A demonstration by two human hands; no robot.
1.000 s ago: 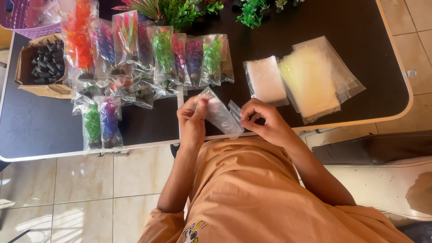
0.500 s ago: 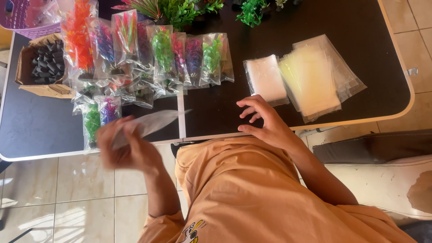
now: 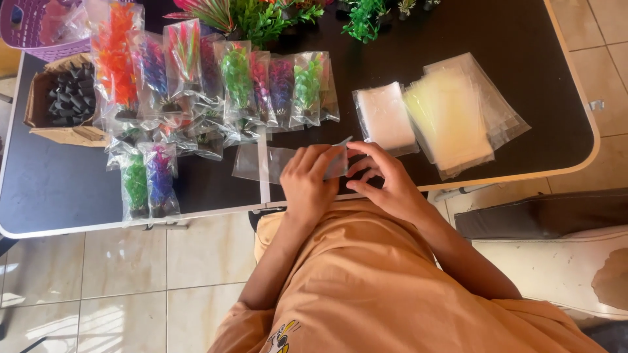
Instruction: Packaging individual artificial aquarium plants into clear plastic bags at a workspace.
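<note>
2 hands (image 3: 347, 180) on clear bag (image 3: 337, 160); box (image 3: 39, 108) w/ black cones (image 3: 69, 98).

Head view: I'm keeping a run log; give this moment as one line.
left hand: holds clear bag | right hand: fingers on same bag | flat bag: on table

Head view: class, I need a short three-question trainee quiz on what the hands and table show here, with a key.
1. True or false: both hands touch one clear plastic bag.
2. Which lies nearest the right hand? A) cardboard box of dark pieces B) stack of empty clear bags C) purple basket
3. Fill in: a flat empty bag lies on the table just beyond the ___ hand.

Key: 1 true; 2 B; 3 left.
</note>
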